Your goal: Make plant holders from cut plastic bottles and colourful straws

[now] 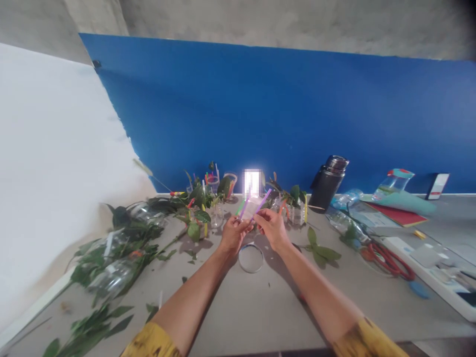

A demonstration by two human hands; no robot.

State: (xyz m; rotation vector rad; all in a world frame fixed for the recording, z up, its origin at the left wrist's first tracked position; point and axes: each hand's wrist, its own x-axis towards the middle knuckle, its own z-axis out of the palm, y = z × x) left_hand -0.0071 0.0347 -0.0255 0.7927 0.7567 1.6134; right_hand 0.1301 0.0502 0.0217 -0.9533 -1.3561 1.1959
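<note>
Above the middle of the table, my left hand [234,233] is closed around a small clear plastic container [252,208]. A green straw-like strip [240,207] stands along its left side. My right hand [273,228] meets it from the right, thumb and fingers pinched at the lower end of a slanting purple straw [264,202]. The fingers partly cover the container and the straw's end. Just below both hands, a roll of clear tape [251,258] lies flat on the table. A leafy sprig [322,250] rests right of my right hand.
Clear cups [216,214] with leaves and coloured straws stand behind my hands, on both sides. Cut foliage [111,258] and plastic bottles cover the left. A black flask [329,183], red-handled scissors [390,260] and a white power strip [435,277] are at right. A blue panel [278,114] rises behind.
</note>
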